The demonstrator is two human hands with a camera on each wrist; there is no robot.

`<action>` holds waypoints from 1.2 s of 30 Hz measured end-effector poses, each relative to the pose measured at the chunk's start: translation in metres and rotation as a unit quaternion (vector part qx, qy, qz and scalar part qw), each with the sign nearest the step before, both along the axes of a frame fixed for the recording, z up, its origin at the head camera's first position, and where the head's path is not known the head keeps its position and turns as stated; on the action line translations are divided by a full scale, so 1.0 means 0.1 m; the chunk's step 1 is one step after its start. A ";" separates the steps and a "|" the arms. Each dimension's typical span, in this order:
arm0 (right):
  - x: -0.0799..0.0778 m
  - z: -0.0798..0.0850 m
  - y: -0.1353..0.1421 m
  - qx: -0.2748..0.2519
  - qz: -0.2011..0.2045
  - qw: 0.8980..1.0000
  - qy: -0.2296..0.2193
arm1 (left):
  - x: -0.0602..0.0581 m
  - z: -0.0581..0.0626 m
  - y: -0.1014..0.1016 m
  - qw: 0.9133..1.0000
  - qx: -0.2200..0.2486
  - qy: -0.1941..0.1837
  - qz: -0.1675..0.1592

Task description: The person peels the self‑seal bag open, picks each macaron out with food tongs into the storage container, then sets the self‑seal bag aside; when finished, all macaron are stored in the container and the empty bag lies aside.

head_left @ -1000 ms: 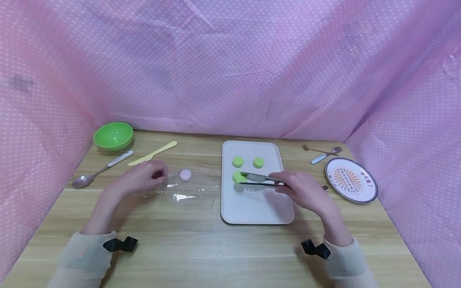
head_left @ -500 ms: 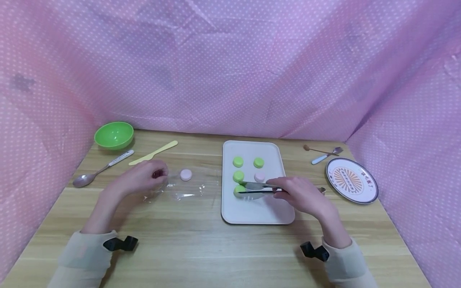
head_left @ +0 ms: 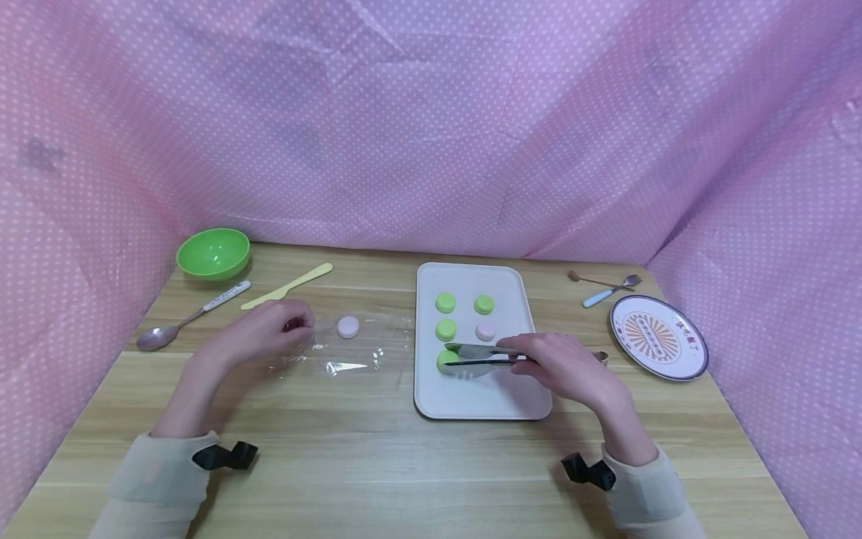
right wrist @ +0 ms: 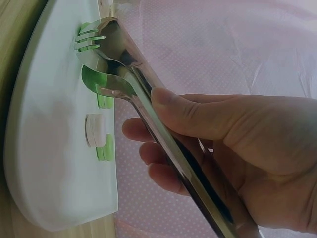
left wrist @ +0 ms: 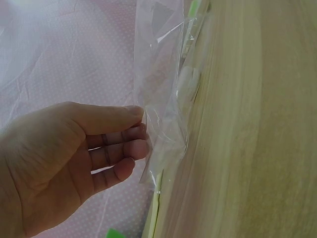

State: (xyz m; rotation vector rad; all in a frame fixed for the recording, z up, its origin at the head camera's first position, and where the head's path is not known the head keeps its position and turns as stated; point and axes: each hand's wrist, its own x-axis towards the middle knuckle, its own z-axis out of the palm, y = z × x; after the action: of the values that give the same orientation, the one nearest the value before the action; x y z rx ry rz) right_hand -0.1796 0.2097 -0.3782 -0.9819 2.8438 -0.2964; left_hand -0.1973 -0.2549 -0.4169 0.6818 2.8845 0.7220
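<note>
In the head view my left hand (head_left: 272,329) pinches the edge of a clear plastic bag (left wrist: 163,94), thumb against fingers. A pale pink macaron (head_left: 348,327) lies at the bag; whether inside it is hard to tell. My right hand (head_left: 562,367) grips metal food tongs (right wrist: 163,134) along their arms. The tongs' ends lie at a green macaron (head_left: 446,361) on the white tray (head_left: 481,397); whether they squeeze it cannot be told. Behind it on the tray are another green macaron (head_left: 446,329), a pink macaron (head_left: 485,330), and two green macarons (head_left: 483,304) farther back.
At the left are a green bowl (head_left: 213,254), a spoon (head_left: 158,337) with a white handle and a yellow knife (head_left: 289,286). A patterned plate (head_left: 658,337) stands at the right, below a small fork (head_left: 609,292) and a thin brown-ended stick (head_left: 579,277). Pink dotted cloth surrounds the table.
The tongs and a green macaron have moved toward me on the tray, exposing the pink macaron and the green one behind. My left hand has stayed nearly still on the bag.
</note>
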 end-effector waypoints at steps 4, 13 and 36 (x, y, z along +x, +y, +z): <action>0.00 0.00 0.00 0.002 -0.001 1.000 -0.002 | 0.01 0.01 0.00 1.000 -0.001 -0.002 0.001; 0.00 0.00 0.01 -0.002 0.002 1.000 -0.002 | 0.00 0.01 0.00 1.000 -0.003 -0.001 0.004; 0.00 0.02 0.04 -0.001 -0.005 1.000 -0.016 | -0.01 -0.01 0.00 1.000 -0.007 0.001 0.001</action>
State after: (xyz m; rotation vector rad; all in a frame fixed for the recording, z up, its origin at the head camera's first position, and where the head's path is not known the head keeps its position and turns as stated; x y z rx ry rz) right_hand -0.1797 0.2139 -0.3758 -0.9556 2.8198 -0.3120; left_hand -0.1984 -0.2551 -0.4183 0.6792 2.8885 0.7015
